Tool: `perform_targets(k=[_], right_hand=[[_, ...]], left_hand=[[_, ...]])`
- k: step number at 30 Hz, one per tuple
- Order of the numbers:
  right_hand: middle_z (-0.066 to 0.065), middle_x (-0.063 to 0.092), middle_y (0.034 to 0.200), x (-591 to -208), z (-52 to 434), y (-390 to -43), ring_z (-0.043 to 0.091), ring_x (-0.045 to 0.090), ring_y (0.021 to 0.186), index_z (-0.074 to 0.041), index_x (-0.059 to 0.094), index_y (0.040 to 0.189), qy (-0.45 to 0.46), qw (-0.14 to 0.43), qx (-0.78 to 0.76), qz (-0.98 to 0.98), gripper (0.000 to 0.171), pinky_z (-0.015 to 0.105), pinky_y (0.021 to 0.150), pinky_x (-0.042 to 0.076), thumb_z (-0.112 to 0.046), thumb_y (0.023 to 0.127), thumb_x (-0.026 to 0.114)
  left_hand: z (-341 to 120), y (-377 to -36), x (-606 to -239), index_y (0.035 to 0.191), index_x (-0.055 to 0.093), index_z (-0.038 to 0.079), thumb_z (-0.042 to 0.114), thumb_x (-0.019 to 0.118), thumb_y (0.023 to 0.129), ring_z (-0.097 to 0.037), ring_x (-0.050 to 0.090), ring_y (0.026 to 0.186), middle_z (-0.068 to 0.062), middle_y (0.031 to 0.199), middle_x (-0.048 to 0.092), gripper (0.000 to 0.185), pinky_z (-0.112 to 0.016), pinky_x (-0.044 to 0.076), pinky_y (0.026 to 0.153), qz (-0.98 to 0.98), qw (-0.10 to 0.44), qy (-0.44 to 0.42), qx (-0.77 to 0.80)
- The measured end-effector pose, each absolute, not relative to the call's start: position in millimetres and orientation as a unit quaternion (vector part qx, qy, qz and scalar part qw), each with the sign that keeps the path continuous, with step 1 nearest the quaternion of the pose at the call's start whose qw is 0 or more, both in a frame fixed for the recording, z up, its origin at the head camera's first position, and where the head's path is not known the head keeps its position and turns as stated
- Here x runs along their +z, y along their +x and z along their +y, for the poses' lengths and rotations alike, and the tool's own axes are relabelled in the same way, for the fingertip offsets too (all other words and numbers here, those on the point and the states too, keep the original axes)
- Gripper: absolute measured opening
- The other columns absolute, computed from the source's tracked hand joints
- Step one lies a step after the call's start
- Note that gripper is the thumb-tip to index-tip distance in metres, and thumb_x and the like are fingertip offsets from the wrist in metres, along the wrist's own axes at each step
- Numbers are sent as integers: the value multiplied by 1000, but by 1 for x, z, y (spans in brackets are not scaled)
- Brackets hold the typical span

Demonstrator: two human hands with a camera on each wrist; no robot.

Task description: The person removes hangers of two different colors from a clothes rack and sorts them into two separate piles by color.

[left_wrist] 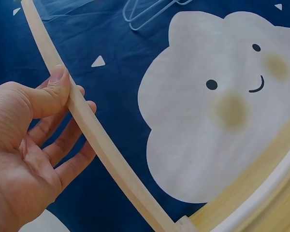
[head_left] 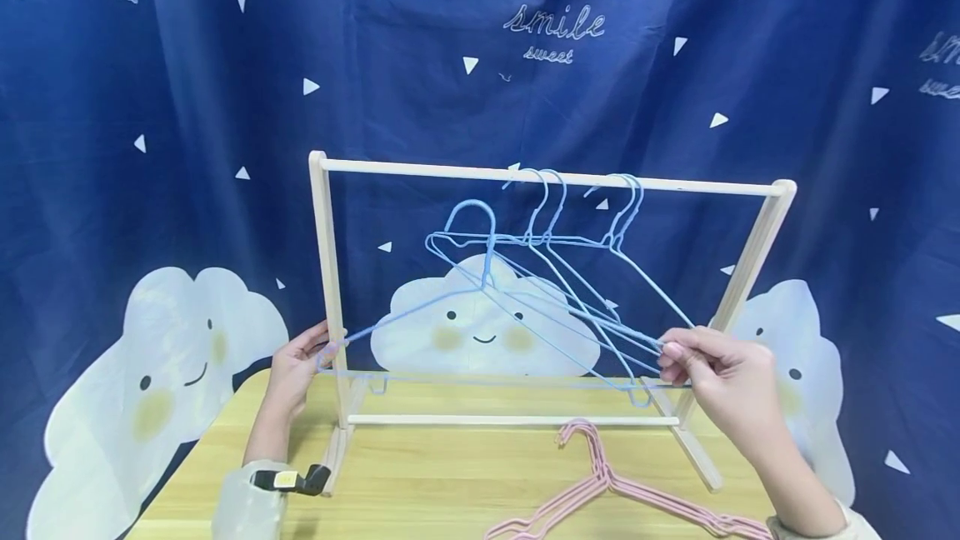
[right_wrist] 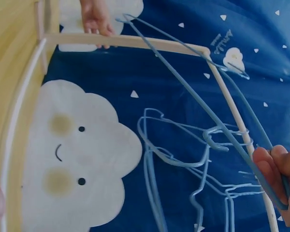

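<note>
Head view: nearest, several pink hangers (head_left: 604,473) lie stacked on the wooden table (head_left: 420,473), in front of the wooden rack (head_left: 746,269). Behind them, in front of the rack's right side, the right hand (head_left: 723,377) pinches the end of a blue wire hanger (head_left: 487,267) between thumb and fingers.

Key relation: this hanger extends leftward from the right hand, its long axis roughly parallel to the rack's top rail (head_left: 412,167). Its hook, curve upward, appears below the rail and left of the hooks already on it, about midway between the two hands. Judged from this, the gap between hook and rail is what matters. Right hand alone holds the hanger. Its far end overlaps the rack's left upright (head_left: 328,257) and lies beside the left hand (head_left: 291,372); contact there cannot be told.

On the rail, right of its middle, hang other blue hangers (head_left: 615,244). Behind the rack: blue cloud-print curtain (head_left: 420,82).

Left wrist view adds the grip that the head view partly hides: thumb on one face of the left upright, fingers behind it, slightly apart.

Right wrist view separates wires that overlap near the right hand in head view: one hanger end between the fingertips, its wires running to a far corner near the left upright.
</note>
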State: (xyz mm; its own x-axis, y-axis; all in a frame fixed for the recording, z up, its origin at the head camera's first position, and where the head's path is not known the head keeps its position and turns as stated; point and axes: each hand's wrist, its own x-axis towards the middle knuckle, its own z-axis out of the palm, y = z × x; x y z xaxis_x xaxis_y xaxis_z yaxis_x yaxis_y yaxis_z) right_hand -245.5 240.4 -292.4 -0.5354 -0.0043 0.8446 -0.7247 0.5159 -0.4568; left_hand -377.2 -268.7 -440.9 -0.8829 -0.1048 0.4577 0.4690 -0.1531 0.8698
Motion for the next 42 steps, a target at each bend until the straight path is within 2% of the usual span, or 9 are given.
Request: perform_targets(k=[6,9,14,18,27,36,42], right_hand=[[-11,69,66,-311,239,-238,-2,63,52,12,71,82,265,369,439,-775,20,17,48,55,31,75,68],[-9,69,66,-322,239,-234,-2,63,52,12,72,84,260,333,447,-789,17,19,49,56,27,78,68],[-5,69,65,-342,240,-236,0,63,53,12,71,85,259,280,467,-798,12,21,47,56,23,82,67],[-6,69,65,-353,246,-239,-1,63,52,14,70,84,252,261,481,-798,10,20,46,55,23,84,66],[-8,67,63,-363,267,-242,0,62,52,14,70,85,215,237,489,-812,11,21,47,56,22,86,64],[-3,67,62,-373,268,-238,1,62,52,19,68,87,179,194,477,-838,5,24,49,58,19,88,64],[-2,66,63,-382,258,-233,2,60,52,16,71,88,179,153,472,-849,7,25,49,58,15,89,63]], left_hand=[[-275,-376,-442,124,70,22,0,62,99,-2,74,94,14,102,77,34,-15,58,82,-629,182,-163,-738],[-278,-376,-440,129,66,18,2,63,100,-2,74,96,14,104,77,33,-15,59,82,-646,168,-166,-726],[-280,-377,-435,140,54,-2,4,64,100,1,73,96,17,105,75,42,-15,58,82,-678,152,-165,-700],[-281,-380,-430,143,48,-11,6,65,99,2,72,96,17,104,75,50,-15,58,83,-697,135,-159,-687],[-283,-381,-425,137,56,-5,4,66,98,-4,73,95,9,105,76,41,-19,60,82,-698,121,-166,-686],[-285,-377,-417,138,53,-11,4,67,98,-3,73,94,9,104,76,45,-20,61,81,-711,109,-159,-676],[-284,-376,-412,139,52,-11,6,67,98,-2,73,93,10,103,76,47,-19,60,81,-730,97,-147,-661]])
